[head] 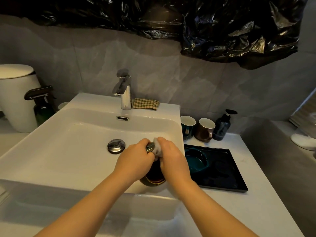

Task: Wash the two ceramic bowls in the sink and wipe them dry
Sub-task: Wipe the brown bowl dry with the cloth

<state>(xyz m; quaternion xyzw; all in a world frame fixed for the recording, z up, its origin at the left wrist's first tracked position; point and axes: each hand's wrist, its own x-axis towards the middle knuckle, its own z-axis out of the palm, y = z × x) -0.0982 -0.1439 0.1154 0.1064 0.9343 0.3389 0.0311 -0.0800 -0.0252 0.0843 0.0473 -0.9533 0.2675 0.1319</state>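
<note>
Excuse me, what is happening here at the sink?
A person is rubbing a dark brown bowl over the white sink. The left hand grips the bowl, and the right hand holds a white pad against it. A teal bowl lies in the black tray on the counter to the right. No water shows at the tap.

Free room on the left of the sink, right side crowded
The sink [56, 151] is open around the drain plug [116, 145]; the faucet [125, 93] stands behind, and the black tray [239, 187] and mugs [204, 130] fill the right worktop [256, 211].
</note>
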